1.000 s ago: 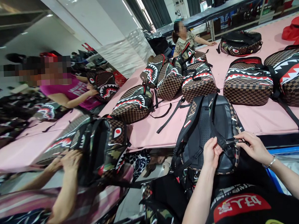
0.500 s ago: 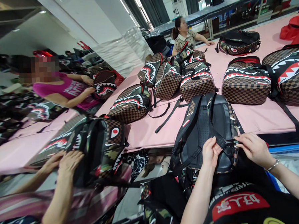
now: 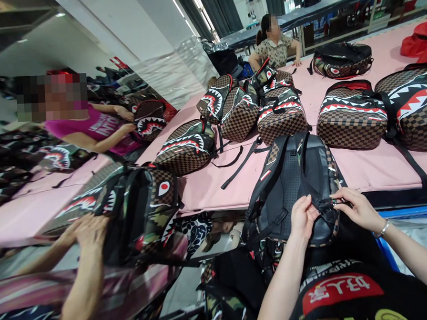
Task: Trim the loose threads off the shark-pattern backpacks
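In front of me a checkered backpack [image 3: 289, 184] leans on the edge of the pink table, its black padded back and shoulder straps facing me. My left hand [image 3: 304, 216] is closed on a black shoulder strap [image 3: 321, 208] at the backpack's lower right. Beside it, my right hand [image 3: 355, 207] pinches the end of a narrow black webbing strap at the backpack's right edge. The fingers of both hands are close together, with the strap between them. What lies behind my left fingers is hidden.
Several shark-mouth backpacks [image 3: 352, 119] stand on the pink table [image 3: 208, 193]. To my left a co-worker's hands [image 3: 90, 233] work on another backpack [image 3: 158, 201]. Two more people [image 3: 275, 49] are across the table. More bags [image 3: 231, 293] hang below the table edge.
My right hand has moved slightly left, closer to my left hand, with the strap end. The person at the far side has shifted right and drawn in an arm.
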Action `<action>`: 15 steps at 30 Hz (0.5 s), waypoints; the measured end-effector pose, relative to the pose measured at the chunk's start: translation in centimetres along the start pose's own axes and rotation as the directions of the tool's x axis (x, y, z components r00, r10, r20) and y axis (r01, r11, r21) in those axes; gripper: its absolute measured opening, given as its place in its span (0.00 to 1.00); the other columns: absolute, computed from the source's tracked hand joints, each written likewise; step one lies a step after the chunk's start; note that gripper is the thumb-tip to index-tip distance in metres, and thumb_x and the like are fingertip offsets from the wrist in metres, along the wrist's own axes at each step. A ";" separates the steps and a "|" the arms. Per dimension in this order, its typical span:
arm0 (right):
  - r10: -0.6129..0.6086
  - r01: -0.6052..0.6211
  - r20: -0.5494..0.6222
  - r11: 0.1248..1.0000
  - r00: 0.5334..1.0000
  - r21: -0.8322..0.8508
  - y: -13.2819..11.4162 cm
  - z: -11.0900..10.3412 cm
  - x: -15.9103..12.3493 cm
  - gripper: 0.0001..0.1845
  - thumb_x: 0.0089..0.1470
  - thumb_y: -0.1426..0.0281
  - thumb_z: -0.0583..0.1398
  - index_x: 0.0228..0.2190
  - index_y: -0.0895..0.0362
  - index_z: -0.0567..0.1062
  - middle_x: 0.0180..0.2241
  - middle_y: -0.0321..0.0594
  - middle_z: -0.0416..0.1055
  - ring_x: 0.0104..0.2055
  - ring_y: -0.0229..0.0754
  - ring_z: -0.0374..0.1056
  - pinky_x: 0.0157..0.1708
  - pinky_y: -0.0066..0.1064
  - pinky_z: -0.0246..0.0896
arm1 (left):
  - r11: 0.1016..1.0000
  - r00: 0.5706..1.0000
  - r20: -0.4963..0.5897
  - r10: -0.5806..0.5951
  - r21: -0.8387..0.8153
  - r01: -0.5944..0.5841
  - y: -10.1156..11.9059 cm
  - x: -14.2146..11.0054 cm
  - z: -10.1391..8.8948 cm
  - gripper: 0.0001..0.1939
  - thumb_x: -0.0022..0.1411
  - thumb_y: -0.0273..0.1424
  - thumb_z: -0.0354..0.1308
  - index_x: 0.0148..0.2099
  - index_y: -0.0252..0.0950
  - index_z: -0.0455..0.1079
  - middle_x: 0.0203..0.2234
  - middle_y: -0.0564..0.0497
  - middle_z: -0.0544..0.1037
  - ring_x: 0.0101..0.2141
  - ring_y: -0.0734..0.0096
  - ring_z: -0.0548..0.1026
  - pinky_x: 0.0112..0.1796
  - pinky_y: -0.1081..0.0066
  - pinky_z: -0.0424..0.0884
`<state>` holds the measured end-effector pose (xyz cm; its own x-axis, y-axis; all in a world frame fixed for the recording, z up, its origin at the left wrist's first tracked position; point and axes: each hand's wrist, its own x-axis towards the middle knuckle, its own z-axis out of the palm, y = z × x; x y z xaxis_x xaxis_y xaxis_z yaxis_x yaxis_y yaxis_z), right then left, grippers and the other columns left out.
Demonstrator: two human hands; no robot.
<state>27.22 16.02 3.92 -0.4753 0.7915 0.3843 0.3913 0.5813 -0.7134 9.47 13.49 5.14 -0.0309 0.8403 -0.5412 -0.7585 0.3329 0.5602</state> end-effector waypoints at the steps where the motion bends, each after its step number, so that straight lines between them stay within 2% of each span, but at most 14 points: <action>1: 0.053 -0.053 0.000 0.997 0.999 0.057 0.0 0.2 0.0 0.11 0.56 0.66 0.55 0.40 0.57 0.69 0.36 0.41 0.68 0.37 0.39 0.65 0.38 0.33 0.63 | 1.000 1.000 0.006 -0.005 0.002 0.005 0.0 0.0 0.0 0.20 0.38 0.31 0.69 0.27 0.33 0.58 0.21 0.53 0.72 0.21 0.75 0.72 0.22 0.75 0.69; 4: 0.151 -0.145 -0.034 0.980 0.988 0.133 -0.1 0.3 0.1 0.12 0.56 0.65 0.55 0.41 0.57 0.69 0.35 0.41 0.69 0.36 0.39 0.66 0.34 0.30 0.64 | 1.000 1.000 0.003 -0.007 0.000 0.007 0.0 0.0 -0.1 0.20 0.38 0.31 0.68 0.27 0.33 0.58 0.22 0.53 0.73 0.22 0.75 0.72 0.23 0.75 0.69; 6: 0.105 -0.102 -0.041 0.993 0.994 0.054 -0.2 0.0 0.0 0.12 0.56 0.65 0.55 0.40 0.57 0.70 0.35 0.41 0.69 0.37 0.39 0.66 0.36 0.31 0.64 | 1.000 1.000 -0.006 -0.001 -0.004 0.001 0.2 0.0 -0.2 0.20 0.38 0.31 0.68 0.27 0.33 0.58 0.20 0.54 0.72 0.21 0.75 0.72 0.23 0.75 0.69; 10: -0.060 0.060 0.005 0.989 0.998 -0.132 -0.8 -0.8 -0.1 0.10 0.57 0.68 0.54 0.40 0.56 0.70 0.37 0.42 0.68 0.40 0.40 0.64 0.42 0.35 0.62 | 1.000 1.000 -0.003 0.007 0.017 -0.007 0.4 -0.2 -0.1 0.21 0.38 0.32 0.68 0.26 0.33 0.57 0.19 0.55 0.69 0.20 0.77 0.70 0.22 0.76 0.68; 15: -0.119 0.118 0.009 0.965 0.993 -0.232 -1.4 -0.7 0.0 0.10 0.57 0.70 0.54 0.42 0.57 0.68 0.37 0.41 0.68 0.41 0.40 0.63 0.42 0.34 0.62 | 0.999 1.000 -0.005 0.020 0.040 -0.020 0.2 -0.5 0.5 0.23 0.37 0.33 0.69 0.25 0.34 0.55 0.16 0.59 0.63 0.18 0.81 0.66 0.22 0.77 0.67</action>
<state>27.25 15.33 5.30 -0.5252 0.7151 0.4613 0.5050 0.6982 -0.5074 9.62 13.34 5.82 -0.0492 0.8450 -0.5325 -0.7311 0.3328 0.5956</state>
